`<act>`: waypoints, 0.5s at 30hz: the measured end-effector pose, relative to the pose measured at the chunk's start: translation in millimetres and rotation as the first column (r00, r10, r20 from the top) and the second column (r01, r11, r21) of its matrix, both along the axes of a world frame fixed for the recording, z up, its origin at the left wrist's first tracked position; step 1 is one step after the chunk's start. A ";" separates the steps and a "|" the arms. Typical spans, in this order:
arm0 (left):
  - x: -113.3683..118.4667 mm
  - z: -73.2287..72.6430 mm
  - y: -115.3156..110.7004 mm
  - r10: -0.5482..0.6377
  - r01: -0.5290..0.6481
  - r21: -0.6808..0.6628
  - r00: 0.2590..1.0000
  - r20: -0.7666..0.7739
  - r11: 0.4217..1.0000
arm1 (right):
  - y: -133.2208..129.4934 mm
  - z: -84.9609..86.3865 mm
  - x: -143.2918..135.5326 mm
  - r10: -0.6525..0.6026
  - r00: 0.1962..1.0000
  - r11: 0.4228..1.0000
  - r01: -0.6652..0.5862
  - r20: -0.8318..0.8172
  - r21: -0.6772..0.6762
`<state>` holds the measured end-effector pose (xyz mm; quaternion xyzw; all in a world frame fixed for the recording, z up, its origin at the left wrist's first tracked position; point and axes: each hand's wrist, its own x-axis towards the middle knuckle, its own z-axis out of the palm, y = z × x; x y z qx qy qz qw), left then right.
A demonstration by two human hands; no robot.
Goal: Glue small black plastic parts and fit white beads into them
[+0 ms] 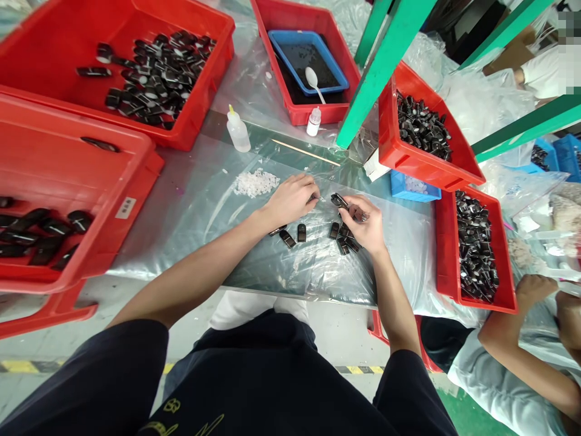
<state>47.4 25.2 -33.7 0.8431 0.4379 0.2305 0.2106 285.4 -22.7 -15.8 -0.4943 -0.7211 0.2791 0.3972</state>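
Note:
My right hand [367, 225] is closed on a glossy black plastic casing [338, 200], which sticks out past the thumb and fingertips. To its left, my left hand [294, 198] has its fingers curled together, and a dark bit of a black part [311, 198] shows between them; most of it is hidden. Below my right hand lies a small cluster of black casings [344, 244]. Two more casings lie apart below my left hand, a tilted one [287, 238] and an upright one [301, 232]. A heap of small white pieces [256, 183] sits left of my left hand.
Red bins of black casings stand at the left [190, 136] and right [476, 254]. Behind are a squeeze bottle [238, 132], a small white bottle [313, 122], a wooden stick [305, 152] and a blue tray [276, 45] with a spoon. Green posts [385, 66] rise nearby; a co-worker's arm [521, 345] is at right.

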 end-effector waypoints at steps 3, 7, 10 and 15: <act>-2.5 9.2 -3.5 0.030 -0.027 -0.035 0.994 0.108 0.999 | 0.2 -0.9 0.6 0.007 1.000 1.000 -0.007 -0.014 0.013; -2.9 24.4 -10.8 0.102 -0.037 -0.167 0.911 0.399 0.985 | 0.2 -0.3 0.5 0.011 1.000 1.000 -0.011 -0.003 -0.002; -0.2 29.8 -14.5 0.147 -0.018 -0.245 0.842 0.519 0.969 | -0.1 1.0 -0.1 0.012 1.000 1.000 -0.012 0.005 -0.012; 1.7 32.3 -17.2 0.132 0.077 -0.304 0.783 0.608 0.950 | -0.2 1.7 -0.7 0.031 1.000 0.999 -0.031 -0.002 -0.014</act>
